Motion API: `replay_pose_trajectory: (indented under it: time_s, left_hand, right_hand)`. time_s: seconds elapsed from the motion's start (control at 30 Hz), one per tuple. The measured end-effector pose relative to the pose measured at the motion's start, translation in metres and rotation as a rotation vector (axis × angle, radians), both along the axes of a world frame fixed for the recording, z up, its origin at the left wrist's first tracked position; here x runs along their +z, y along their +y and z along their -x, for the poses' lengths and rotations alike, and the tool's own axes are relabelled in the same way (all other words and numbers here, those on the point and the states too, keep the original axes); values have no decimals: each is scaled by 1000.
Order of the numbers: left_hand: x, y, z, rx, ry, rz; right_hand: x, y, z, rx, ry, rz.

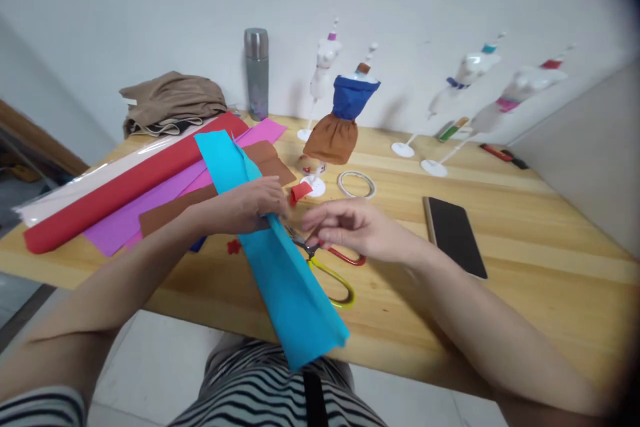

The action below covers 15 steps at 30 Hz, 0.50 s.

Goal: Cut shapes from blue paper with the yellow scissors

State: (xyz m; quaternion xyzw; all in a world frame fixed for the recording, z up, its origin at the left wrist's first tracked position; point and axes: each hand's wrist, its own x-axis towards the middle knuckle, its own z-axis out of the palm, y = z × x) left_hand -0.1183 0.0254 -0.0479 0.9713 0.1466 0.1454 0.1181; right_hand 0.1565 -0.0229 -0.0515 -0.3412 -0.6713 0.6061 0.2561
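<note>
My left hand (253,203) is closed on the edge of a long turquoise strip (285,293), which looks like crepe paper. The strip has a fold along its right side, and its lower end hangs past the table's front edge. Just right of it is my right hand (357,230), fingers loosely curved and apart, with nothing visible in them. Beneath that hand lie scissors (343,283) with one yellow and one red handle loop; the strip and hand partly cover their blades. A small red piece (233,247) sits left of the strip.
Red, purple and brown sheets (165,210) lie at left, below folded brown cloth (175,100). A flask (257,77) and several white mannequins stand behind; one wears a blue top (353,97) and brown skirt (333,140). A tape roll (373,185) and phone (456,237) lie rightward.
</note>
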Motion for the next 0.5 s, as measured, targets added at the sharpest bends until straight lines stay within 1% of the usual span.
replay_pose_trajectory:
  time_s: [0.07,0.1,0.13,0.17,0.27,0.3,0.37,0.43,0.5]
  left_hand:
    - [-1,3,-2,-43,45,-36]
    - [-2,5,-2,-43,49,-52]
    - [-3,7,-1,-18,45,-65]
    - [-4,10,0,14,38,-70]
    - [-5,19,-4,145,24,-63]
    - [-4,22,-8,184,39,-66]
    - [-2,28,-16,254,85,-76]
    - [1,32,-23,307,113,-106]
    - [3,35,-27,340,99,-158]
  right_hand:
    - [0,1,-10,-95,-248,-183]
    - [-3,-1,-14,-110,-397,-275]
    - [-8,-5,-17,-83,-530,-331]
    - [-14,-12,-18,-69,-613,-377]
    - [-33,-38,-17,-50,-708,-553]
    - [-38,-47,-16,-81,-740,-591]
    - [-40,-60,-18,-92,-792,-565]
    - [-36,-66,-24,-141,-826,-462]
    - [-31,-69,-38,-226,-838,-420]
